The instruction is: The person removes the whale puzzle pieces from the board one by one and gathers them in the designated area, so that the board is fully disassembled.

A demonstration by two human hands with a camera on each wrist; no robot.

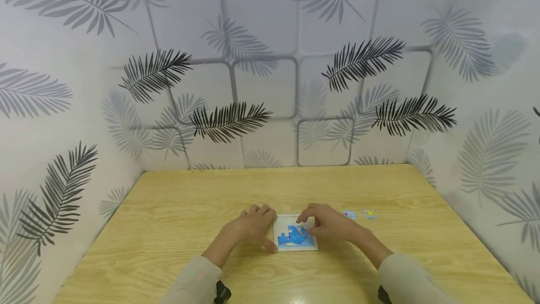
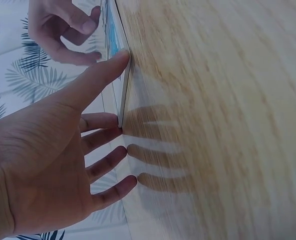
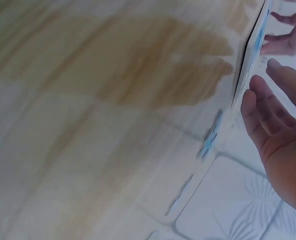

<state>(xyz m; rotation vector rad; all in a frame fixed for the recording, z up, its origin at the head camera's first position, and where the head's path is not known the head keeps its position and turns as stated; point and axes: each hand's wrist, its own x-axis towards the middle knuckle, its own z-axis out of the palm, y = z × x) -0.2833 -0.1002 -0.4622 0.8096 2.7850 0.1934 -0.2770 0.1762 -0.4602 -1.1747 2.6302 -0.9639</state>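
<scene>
A small puzzle tray with a white rim [image 1: 297,249] lies on the wooden table, blue jigsaw pieces [image 1: 293,237] filling its lower part. At its left side is my left hand [image 1: 253,229], fingers spread; the thumb and forefinger touch the tray's edge in the left wrist view [image 2: 53,135]. My right hand [image 1: 331,222] hovers over the tray's right side with bent fingers. Between its thumb and fingers there is a gap, and nothing held shows in the right wrist view [image 3: 282,130]. Part of the tray's right side is hidden under that hand.
Right of the tray, beyond the right hand, lie a loose light-blue piece with pink [image 1: 349,214] and another with a yellow sun [image 1: 369,214]. A wall with a leaf pattern [image 1: 266,83] stands behind the wooden table [image 1: 190,201].
</scene>
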